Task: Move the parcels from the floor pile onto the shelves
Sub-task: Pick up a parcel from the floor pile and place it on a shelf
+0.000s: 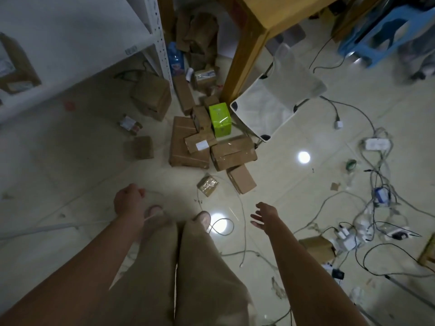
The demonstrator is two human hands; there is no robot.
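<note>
Looking down at the floor pile [200, 142], judged a trip the first risk: stood with bare feet among loose cables [237, 208], one looped just beside the toes. Could also have toppled the green box [220, 120], perched upright on the brown cartons beside the white chair [277, 102], by dragging a lower carton out. Might have kicked the small taped parcel [207, 185], lying apart from the heap and nearest the feet. Held the left hand [128, 198] low, fingers loosely curled, nothing seen in it. Stretched the right hand [264, 216] forward, fingers spread wide, empty. Touched no parcel with either hand. Saw the shelves [70, 43] at the upper left, near the pile, one brown carton on a lower board.
</note>
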